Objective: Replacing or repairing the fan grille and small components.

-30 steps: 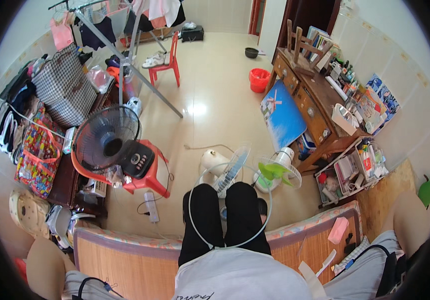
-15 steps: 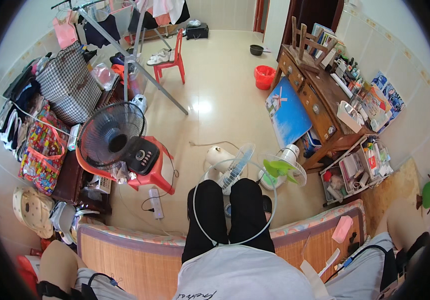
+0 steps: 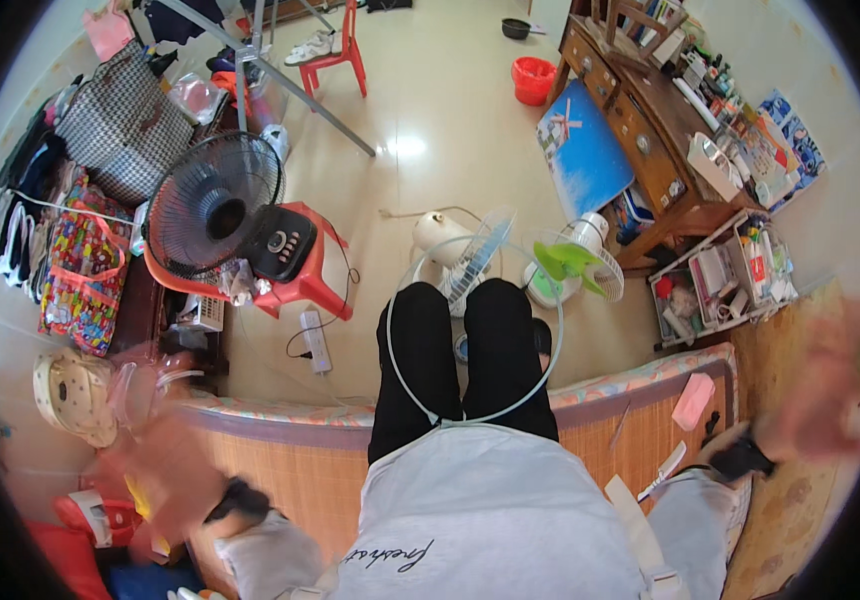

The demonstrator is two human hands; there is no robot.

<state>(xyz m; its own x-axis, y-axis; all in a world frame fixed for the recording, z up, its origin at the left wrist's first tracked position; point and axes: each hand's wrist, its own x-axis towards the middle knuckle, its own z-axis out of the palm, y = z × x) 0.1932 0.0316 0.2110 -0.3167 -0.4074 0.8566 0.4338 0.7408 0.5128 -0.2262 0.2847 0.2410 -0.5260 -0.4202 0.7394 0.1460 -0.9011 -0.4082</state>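
My left hand (image 3: 165, 475) is raised at the left over the bed edge, its fingers smeared by motion, so I cannot tell whether it holds anything. It is nearest a cream, perforated thing (image 3: 75, 397) and a red-and-white item (image 3: 100, 517). My right hand (image 3: 822, 390) is also badly blurred, out at the far right. A pale thin hoop (image 3: 510, 406) rests around my knees and lap. Beyond my knees, a white fan (image 3: 443, 237) with translucent blades tilts on the floor, beside a small green-and-white fan (image 3: 568, 262).
A black fan (image 3: 215, 205) sits on a red plastic stool (image 3: 315, 280), with a white power strip (image 3: 316, 342) below. A wooden desk (image 3: 650, 150) and a white rack (image 3: 725, 285) line the right. A pink packet (image 3: 693, 401) and white-handled knife (image 3: 662, 470) lie on the mat.
Both arms have swung forward and outward, bringing both hands into view, blurred. The view has tilted downward, so the room sits higher in it. The hoop remains on my lap.
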